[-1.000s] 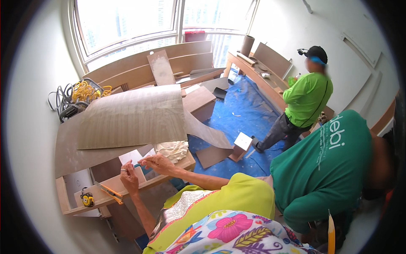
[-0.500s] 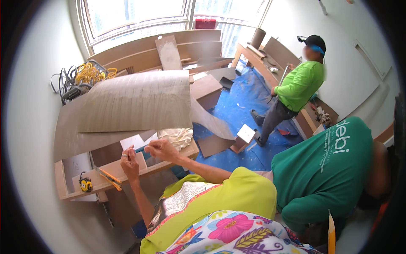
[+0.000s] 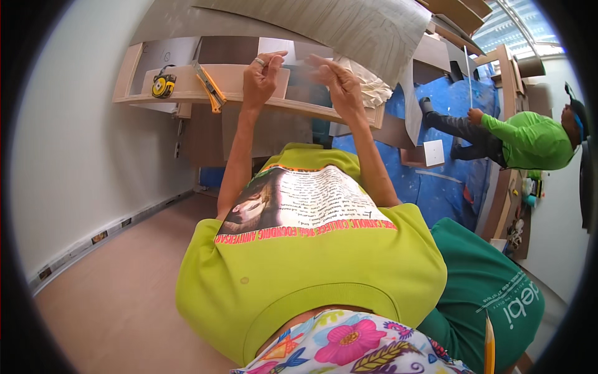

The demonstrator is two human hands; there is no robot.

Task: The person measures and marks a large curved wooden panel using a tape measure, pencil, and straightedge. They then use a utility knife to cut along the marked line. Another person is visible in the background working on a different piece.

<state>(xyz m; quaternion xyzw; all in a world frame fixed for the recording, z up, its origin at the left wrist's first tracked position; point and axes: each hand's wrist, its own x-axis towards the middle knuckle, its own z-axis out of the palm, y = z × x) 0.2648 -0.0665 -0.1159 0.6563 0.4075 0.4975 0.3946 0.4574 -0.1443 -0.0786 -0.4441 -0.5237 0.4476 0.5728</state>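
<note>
My left hand (image 3: 260, 81), with a ring on one finger, is raised over the front rail of the wooden frame (image 3: 299, 111). Its thumb and fingers are drawn together; anything between them is too small to make out. Across from it, a short gap away, my right hand (image 3: 341, 87) points its fingers leftward, smeared by motion. An orange utility knife (image 3: 210, 88) lies across the rail beside my left hand. Farther left is a yellow and black tape measure (image 3: 164, 85). A crumpled cream cloth (image 3: 370, 87) lies behind my right hand.
A large wood-grain sheet (image 3: 349, 31) overhangs the frame's far side. Blue floor covering (image 3: 430, 193) spreads to the right, with a white-topped block (image 3: 433, 153) on it. A person in bright green (image 3: 536, 140) stands there; another in dark green (image 3: 479, 287) is close at my right.
My view has tilted down and turned, bringing the bench nearer the top. My hands have moved apart, and the right one is blurred. The person in bright green now holds a long thin strip upright.
</note>
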